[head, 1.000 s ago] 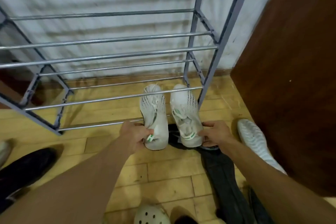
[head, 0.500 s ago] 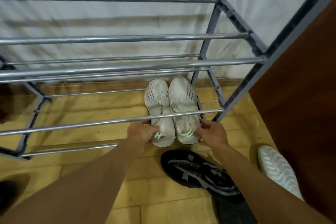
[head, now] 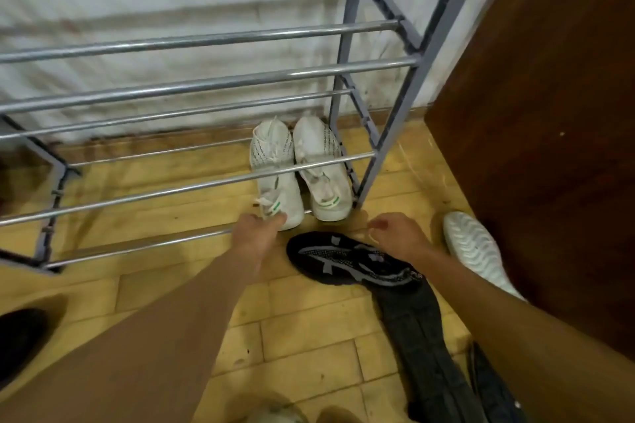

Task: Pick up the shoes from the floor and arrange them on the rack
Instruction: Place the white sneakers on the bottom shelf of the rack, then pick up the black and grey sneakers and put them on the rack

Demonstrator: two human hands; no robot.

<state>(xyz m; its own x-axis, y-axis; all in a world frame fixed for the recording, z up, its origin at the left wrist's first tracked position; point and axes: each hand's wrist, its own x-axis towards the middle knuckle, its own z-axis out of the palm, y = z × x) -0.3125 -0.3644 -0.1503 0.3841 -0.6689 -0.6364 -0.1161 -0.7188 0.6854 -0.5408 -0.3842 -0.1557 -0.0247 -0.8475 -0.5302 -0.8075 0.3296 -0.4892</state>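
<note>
Two white sneakers with green heel marks stand side by side at the right end of the grey metal rack's (head: 213, 79) lowest tier, toes toward the wall. My left hand (head: 256, 230) still touches the heel of the left white sneaker (head: 275, 175), fingers curled against it. The right white sneaker (head: 321, 165) stands free. My right hand (head: 395, 233) hovers just in front of it, fingers loosely apart, holding nothing. Directly below my right hand a black knit sneaker (head: 347, 259) lies on the wooden floor.
A white shoe (head: 474, 247) lies sole-up by the brown wooden panel (head: 549, 113) at right. Dark trousers (head: 429, 354) trail from the black sneaker toward me. A black shoe (head: 17, 340) sits at the left edge, and a pale clog (head: 275, 414) at the bottom.
The white pair has been slid deeper under the rack's lower bar. My right hand has let go of the right sneaker and pulled back; my left hand stays at the left heel.
</note>
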